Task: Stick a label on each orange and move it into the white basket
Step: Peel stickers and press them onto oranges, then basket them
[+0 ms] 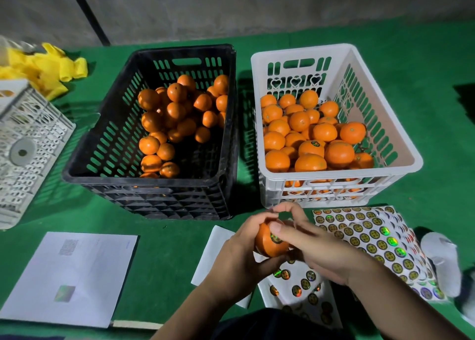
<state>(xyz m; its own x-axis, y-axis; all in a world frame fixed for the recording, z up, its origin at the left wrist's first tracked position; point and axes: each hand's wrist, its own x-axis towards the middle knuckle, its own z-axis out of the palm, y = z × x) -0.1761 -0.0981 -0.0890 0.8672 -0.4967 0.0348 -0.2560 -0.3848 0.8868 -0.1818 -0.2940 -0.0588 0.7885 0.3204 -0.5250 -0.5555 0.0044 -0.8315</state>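
Observation:
My left hand [237,252] grips an orange [267,244] from below and the left, just in front of the two baskets. A round dark label [276,238] sits on the orange's top. My right hand [311,244] curls round the orange from the right, its thumb pressing beside the label. The white basket [401,144] at the right holds several oranges, some with labels. The black basket [102,144] to its left holds several unlabelled oranges. Label sheets [370,237] lie under and to the right of my hands.
A white sheet of paper [77,275] lies at the front left on the green table [167,249]. An overturned white crate [28,144] and yellow foam nets [48,70] stand at the far left. A white wad [442,260] lies at the right edge.

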